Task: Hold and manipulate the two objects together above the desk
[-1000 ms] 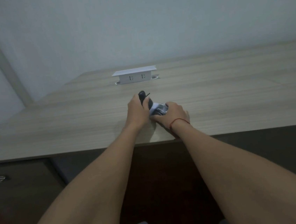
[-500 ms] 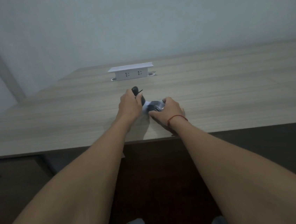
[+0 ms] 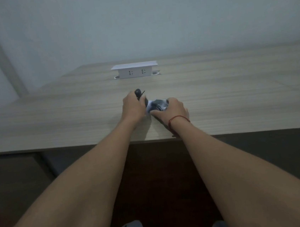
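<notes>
Hands outstretched on desk (image 3: 53, 119); left grip (image 3: 132, 106) clasps black handle (image 3: 138, 92); right grip (image 3: 172, 109) pinches dark packet (image 3: 158, 105).

- The counter (image 3: 236, 93) looks like pale wood-grain laminate, matt and smooth.
- The socket box (image 3: 134, 71) looks like white plastic, smooth and matt.
- The dark object (image 3: 160, 105) under the right hand (image 3: 173, 110) shows a glossy sheen.
- The wrist cord (image 3: 175, 119) looks like red thread.

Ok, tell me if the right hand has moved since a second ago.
No. The right hand lies just as far nearer and right of the white socket box as before; only the view shifted.
</notes>
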Demonstrator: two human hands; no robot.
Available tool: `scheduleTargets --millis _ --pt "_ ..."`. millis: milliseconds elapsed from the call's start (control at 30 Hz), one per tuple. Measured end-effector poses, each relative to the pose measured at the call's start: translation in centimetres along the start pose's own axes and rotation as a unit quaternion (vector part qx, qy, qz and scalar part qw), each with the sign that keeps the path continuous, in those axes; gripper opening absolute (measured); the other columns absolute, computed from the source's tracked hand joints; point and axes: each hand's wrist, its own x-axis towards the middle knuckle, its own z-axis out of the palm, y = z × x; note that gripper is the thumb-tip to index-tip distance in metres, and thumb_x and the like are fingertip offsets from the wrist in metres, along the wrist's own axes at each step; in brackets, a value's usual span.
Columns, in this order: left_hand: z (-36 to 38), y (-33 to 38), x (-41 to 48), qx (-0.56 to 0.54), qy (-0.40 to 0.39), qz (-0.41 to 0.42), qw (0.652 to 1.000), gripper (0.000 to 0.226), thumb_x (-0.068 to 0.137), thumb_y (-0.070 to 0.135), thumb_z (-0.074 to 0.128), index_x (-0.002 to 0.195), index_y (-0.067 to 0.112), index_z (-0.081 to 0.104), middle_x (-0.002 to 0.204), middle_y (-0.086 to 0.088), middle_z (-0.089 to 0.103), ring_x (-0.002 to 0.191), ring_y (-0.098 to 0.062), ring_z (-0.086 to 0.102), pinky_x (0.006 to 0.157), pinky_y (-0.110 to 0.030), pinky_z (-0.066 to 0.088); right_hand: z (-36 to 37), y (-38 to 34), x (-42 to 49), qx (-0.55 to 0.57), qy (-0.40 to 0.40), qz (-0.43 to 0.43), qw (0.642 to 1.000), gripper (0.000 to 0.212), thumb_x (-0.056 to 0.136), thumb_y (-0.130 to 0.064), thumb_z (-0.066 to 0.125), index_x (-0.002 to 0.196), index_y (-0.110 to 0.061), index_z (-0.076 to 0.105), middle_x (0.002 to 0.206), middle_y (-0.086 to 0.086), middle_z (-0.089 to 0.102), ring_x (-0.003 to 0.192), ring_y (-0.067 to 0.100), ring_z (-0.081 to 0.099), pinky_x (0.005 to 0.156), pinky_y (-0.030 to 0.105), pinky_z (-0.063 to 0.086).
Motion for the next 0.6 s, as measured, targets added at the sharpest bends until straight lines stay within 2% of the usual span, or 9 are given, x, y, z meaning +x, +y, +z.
scheduleTargets --millis 167,267,400,500,533,600 --pt "0.1 0.7 0.9 -0.028 0.012 0.025 0.999 0.026 0.097 0.023 0.052 0.110 0.002 0.060 0.102 -0.009 0.059 0.094 -0.020 0.057 0.077 -0.025 0.043 0.5 0.2 0.3 0.004 0.010 0.000 1.000 0.048 0.069 -0.052 0.075 0.101 -0.021 0.059 0.091 0.000 0.065 0.087 0.021 0.061 0.087 0.041 0.052" --pt "0.4 0.7 1.3 -0.001 0.013 0.001 1.000 0.028 0.097 0.023 0.053 0.112 0.001 0.058 0.105 -0.011 0.058 0.097 -0.023 0.057 0.080 -0.029 0.044 0.5 0.2 0.3 -0.002 0.002 -0.001 1.000 0.052 0.068 -0.054 0.074 0.104 -0.020 0.059 0.094 0.000 0.065 0.089 0.021 0.061 0.088 0.040 0.051" --pt "0.1 0.8 2.1 0.013 -0.007 0.031 0.999 0.029 0.096 0.025 0.055 0.110 0.000 0.061 0.103 -0.011 0.060 0.092 -0.022 0.057 0.077 -0.029 0.044 0.5 0.1 0.3 -0.005 0.006 0.000 1.000 0.047 0.071 -0.052 0.073 0.103 -0.021 0.058 0.094 0.001 0.065 0.089 0.022 0.061 0.089 0.042 0.049" --pt "0.0 -0.3 2.0 0.072 -0.020 -0.008 0.997 0.031 0.096 0.024 0.054 0.113 -0.001 0.058 0.117 -0.020 0.060 0.101 -0.033 0.060 0.086 -0.037 0.050 0.1 0.2 0.0 -0.013 -0.017 -0.012 1.000 0.055 0.072 -0.056 0.070 0.110 -0.019 0.058 0.103 0.001 0.065 0.097 0.023 0.059 0.094 0.042 0.047" --pt "0.0 -0.7 1.9 0.078 -0.020 -0.010 0.997 0.031 0.096 0.024 0.054 0.113 -0.002 0.058 0.117 -0.021 0.060 0.101 -0.033 0.059 0.085 -0.036 0.049 -0.3 0.2 -0.1 -0.016 -0.034 -0.020 0.999 0.054 0.072 -0.056 0.069 0.112 -0.020 0.058 0.104 0.000 0.065 0.099 0.023 0.059 0.095 0.042 0.046" --pt "-0.3 -0.6 1.6 0.041 0.009 -0.009 0.999 0.030 0.097 0.024 0.052 0.114 -0.001 0.057 0.113 -0.015 0.060 0.095 -0.024 0.056 0.079 -0.031 0.044 -0.9 0.3 -0.3 -0.023 -0.074 -0.036 0.996 0.049 0.074 -0.052 0.066 0.112 -0.022 0.058 0.102 -0.001 0.063 0.099 0.022 0.057 0.098 0.042 0.043"
